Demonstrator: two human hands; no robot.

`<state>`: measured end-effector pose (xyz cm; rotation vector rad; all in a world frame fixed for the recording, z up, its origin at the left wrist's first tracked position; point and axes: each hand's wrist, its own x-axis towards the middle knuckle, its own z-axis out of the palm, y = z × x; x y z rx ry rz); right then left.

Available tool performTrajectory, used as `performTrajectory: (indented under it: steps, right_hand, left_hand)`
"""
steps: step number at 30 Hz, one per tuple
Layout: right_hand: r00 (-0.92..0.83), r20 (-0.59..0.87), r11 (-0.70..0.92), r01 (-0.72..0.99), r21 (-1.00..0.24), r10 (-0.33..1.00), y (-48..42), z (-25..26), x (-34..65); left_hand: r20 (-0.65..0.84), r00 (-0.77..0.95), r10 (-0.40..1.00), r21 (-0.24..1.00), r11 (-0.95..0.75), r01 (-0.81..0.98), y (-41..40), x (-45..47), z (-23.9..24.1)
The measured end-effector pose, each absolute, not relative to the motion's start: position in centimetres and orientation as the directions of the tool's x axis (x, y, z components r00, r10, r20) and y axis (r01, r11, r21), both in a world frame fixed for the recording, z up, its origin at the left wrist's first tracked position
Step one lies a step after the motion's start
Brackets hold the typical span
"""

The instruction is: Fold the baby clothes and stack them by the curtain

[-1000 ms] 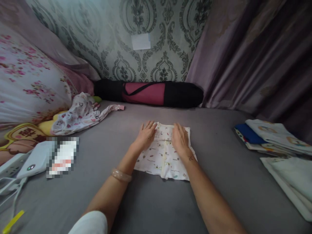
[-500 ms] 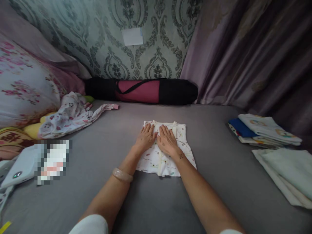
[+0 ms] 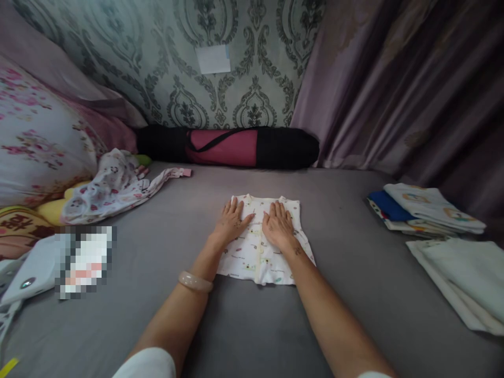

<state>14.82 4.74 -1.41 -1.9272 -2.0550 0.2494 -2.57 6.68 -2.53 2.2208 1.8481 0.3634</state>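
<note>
A small white printed baby shirt (image 3: pixel 258 252) with a cream front band lies flat on the grey sheet (image 3: pixel 252 325). My left hand (image 3: pixel 230 223) rests flat on its upper left part, fingers stretched away from me and thumb out to the right. My right hand (image 3: pixel 279 226) lies flat on the upper right part, fingers also stretched out. Between the two hands the front band shows. Neither hand grips the cloth. Parts of the shirt under my palms are hidden.
Folded printed clothes (image 3: pixel 425 207) and folded pale cloths (image 3: pixel 464 278) lie at the right. A crumpled printed garment (image 3: pixel 118 184), a floral pillow (image 3: pixel 43 136) and a white device (image 3: pixel 37 270) are at the left. A black and maroon long bag (image 3: pixel 224 147) lies along the wall.
My hands have slid apart over the shirt, the left one to the left and the right one slightly to the right. More of the shirt's middle shows between them.
</note>
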Motion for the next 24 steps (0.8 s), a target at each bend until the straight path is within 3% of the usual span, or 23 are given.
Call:
performTrajectory:
  steps: [8, 14, 17, 24]
  right_hand:
    - [0.056, 0.052, -0.035, 0.94, -0.339, 0.997, 4.9, -1.3, 15.9]
    - [0.123, 0.152, -0.073, 0.951, -0.299, 0.981, 4.9, -0.3, 16.3]
    - [0.162, 0.062, -0.142, 0.957, -0.254, 0.985, 5.2, -0.5, 16.6]
    - [0.163, -0.008, -0.161, 0.96, -0.227, 0.987, 5.7, -1.1, 16.9]
  left_hand:
    - [0.039, 0.175, 0.984, 0.367, -0.177, 0.913, 6.6, -3.2, -2.5]
    - [0.064, 0.05, 0.997, 0.651, -0.08, 0.754, 7.8, -4.6, -1.2]
    - [0.135, -0.041, 0.99, 0.745, -0.074, 0.662, 8.5, -6.0, -0.8]
    - [0.103, -0.111, 0.989, 0.733, 0.0, 0.681, 8.6, -7.2, -1.6]
